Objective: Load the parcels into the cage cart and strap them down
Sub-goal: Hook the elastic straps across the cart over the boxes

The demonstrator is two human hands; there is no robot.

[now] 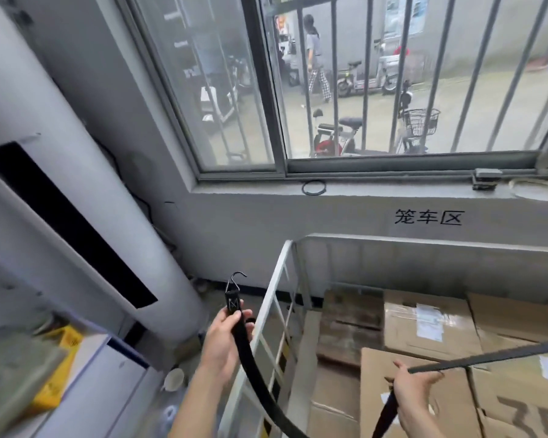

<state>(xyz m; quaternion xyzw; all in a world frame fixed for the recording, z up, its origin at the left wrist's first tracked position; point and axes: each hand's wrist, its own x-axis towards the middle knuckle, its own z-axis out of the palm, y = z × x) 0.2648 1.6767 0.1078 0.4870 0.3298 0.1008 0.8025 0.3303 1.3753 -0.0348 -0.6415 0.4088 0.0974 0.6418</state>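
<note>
A black strap (250, 355) curves up from the bottom edge. My left hand (225, 335) grips it just below its metal hook (236, 279), outside the left side of the white cage cart (274, 298). My right hand (413, 388) holds the strap further along, over the parcels. From that hand the strap runs taut to the right edge. Several cardboard parcels (424, 330) are stacked inside the cart, some with white labels.
A large white cylindrical unit (76, 184) stands at left. A barred window (329, 90) above the cart shows scooters and a person outside. Yellow items (60, 368) lie on a surface at lower left. A white cup (174, 379) sits on the floor.
</note>
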